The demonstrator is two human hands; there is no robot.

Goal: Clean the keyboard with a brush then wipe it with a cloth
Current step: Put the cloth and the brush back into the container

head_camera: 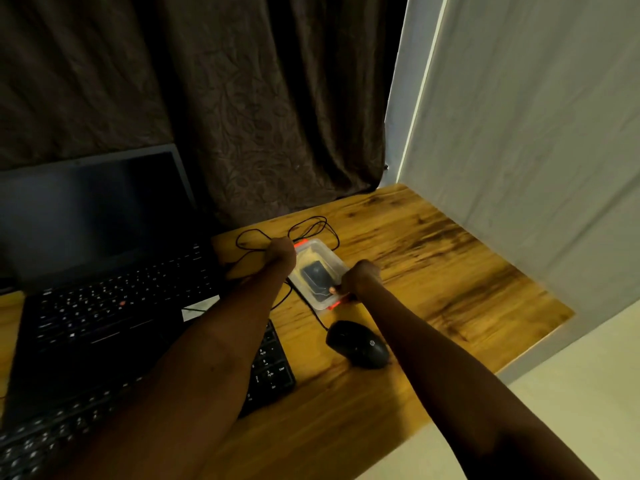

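A black external keyboard [266, 368] lies at the table's front left, largely hidden under my left forearm. A small clear plastic box [320, 268] with orange clips sits behind the mouse, and something dark shows inside it. My left hand [281, 252] grips the box's far left end. Fingers of my right hand [360, 277] press on the clip at its near right end. No brush or cloth is visible outside the box.
An open black laptop [104, 271] stands at the left on the wooden table [433, 271]. A black wired mouse [358, 344] lies in front of the box, its cable [308, 228] looped behind. A brown curtain hangs at the back, a pale wall at the right.
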